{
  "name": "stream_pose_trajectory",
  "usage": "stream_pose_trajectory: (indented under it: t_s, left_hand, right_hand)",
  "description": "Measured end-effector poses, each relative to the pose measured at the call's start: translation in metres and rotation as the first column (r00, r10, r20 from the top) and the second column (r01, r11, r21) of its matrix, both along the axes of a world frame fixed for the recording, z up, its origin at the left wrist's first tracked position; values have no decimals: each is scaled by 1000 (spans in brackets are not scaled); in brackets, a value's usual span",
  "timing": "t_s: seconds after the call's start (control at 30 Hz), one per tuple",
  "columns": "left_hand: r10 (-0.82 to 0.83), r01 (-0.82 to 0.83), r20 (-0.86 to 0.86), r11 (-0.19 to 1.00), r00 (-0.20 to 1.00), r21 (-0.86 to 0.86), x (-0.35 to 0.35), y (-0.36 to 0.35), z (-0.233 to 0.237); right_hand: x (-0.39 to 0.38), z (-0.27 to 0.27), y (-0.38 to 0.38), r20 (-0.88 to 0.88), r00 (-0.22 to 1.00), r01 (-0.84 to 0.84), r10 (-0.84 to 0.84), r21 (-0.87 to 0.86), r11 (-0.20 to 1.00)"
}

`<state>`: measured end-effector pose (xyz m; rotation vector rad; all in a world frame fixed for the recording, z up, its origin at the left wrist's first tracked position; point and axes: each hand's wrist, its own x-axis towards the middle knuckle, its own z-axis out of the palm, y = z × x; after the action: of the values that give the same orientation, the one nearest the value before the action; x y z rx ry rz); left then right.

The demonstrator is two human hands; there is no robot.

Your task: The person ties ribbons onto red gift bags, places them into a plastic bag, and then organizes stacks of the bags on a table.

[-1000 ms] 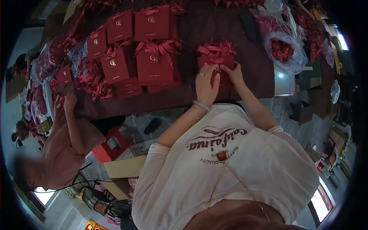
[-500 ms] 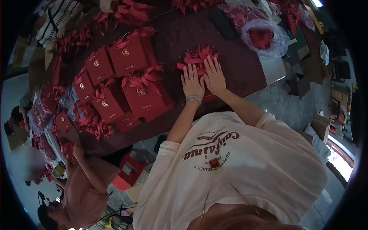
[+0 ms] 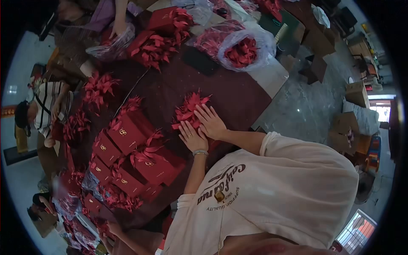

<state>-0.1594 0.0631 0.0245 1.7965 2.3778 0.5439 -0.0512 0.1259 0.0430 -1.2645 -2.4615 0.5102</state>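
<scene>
My left hand [image 3: 193,138], with a ring and a bracelet, lies flat with its fingers stretched out over the lower edge of a bunch of red ribbons [image 3: 190,107]. Close beside it, my right hand [image 3: 211,122] rests palm down on the right side of the same bunch, fingers slightly apart. Under my wrists a red surface shows in part; most of it is hidden by my hands. Left of my hands stand several red gift bags [image 3: 158,166] with gold lettering and ribbon bows.
A dark red cloth [image 3: 238,91] covers the table. Farther back are a clear plastic bag of red ribbons [image 3: 241,52] and a black flat object [image 3: 200,60]. Co-workers sit along the left and far sides; one person's hand [image 3: 119,29] touches plastic wrapping. Cardboard boxes [image 3: 313,70] lie at right.
The view has turned, so the table and bags appear shifted and more of the far side shows. Both hands stay flat on the ribbon bunch.
</scene>
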Motion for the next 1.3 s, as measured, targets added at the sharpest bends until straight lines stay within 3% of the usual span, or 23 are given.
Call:
stream_pose_trajectory:
  t_s: [0.1,0.17,0.2,0.27,0.3,0.37,0.4,0.5,0.53,0.6,0.67,0.73,0.77,0.8,0.87,0.9,0.97,1.0,1.07,1.3]
  left_hand:
    - [-19,18,-112,1000,994,-16,-1,0,8]
    - [-17,16,-119,1000,993,-10,-1,-1,15]
    - [-8,8,-157,1000,988,-1,-1,-3,18]
    - [-14,28,-125,994,992,110,-3,-6,26]
    - [-31,55,-98,964,995,259,-6,-6,20]
    - [20,7,-88,953,996,302,-3,-6,32]
    - [38,-6,-128,970,991,243,-3,-5,42]
    - [134,-104,-155,977,979,187,-5,-4,45]
    - [149,-117,-140,970,979,214,-5,-2,43]
    - [118,-76,-214,978,970,193,-5,9,44]
    - [104,-71,-183,981,977,180,5,30,47]
    - [109,-82,-150,981,983,176,14,50,48]
    - [115,-91,-133,980,984,175,18,59,49]
    - [121,-99,-118,980,986,173,20,68,50]
    - [138,-122,-85,978,987,168,25,84,49]
    - [148,-135,-66,977,987,166,28,91,48]
    - [171,-164,-34,973,985,163,31,103,46]
    - [185,-180,-20,970,983,161,32,107,46]
    - [218,-216,5,965,976,146,33,108,48]
    - [321,-334,124,936,939,106,45,101,68]
  right_hand:
    - [6,11,-1,-289,955,28,-61,-115,993]
    - [15,16,5,-506,857,-8,-93,-194,981]
    - [27,21,9,-515,850,16,-113,-188,982]
    - [58,38,18,-712,665,20,-227,-286,958]
    - [76,40,22,-812,475,56,-340,-358,932]
    - [130,41,43,-760,493,296,-423,-310,903]
    - [155,35,61,-806,351,382,-477,-341,859]
    - [248,26,122,-744,284,659,-605,-308,686]
    - [276,28,147,-728,229,725,-646,-315,612]
    - [323,20,201,-807,128,729,-576,-317,607]
    - [363,6,257,-721,196,764,-664,-313,565]
    - [390,-19,308,-591,340,686,-732,-376,623]
    - [397,-33,330,-477,391,677,-787,-431,597]
    - [401,-56,351,-479,394,667,-785,-439,602]
    - [406,-109,388,-237,559,767,-794,-216,604]
    - [405,-120,399,-172,584,740,-793,-288,608]
    - [395,-146,413,-68,489,828,-869,-275,488]
    - [399,-179,429,-45,547,807,-836,-235,541]
    - [391,-193,444,38,496,845,-867,-251,472]
    - [382,-170,462,307,491,831,-815,115,544]
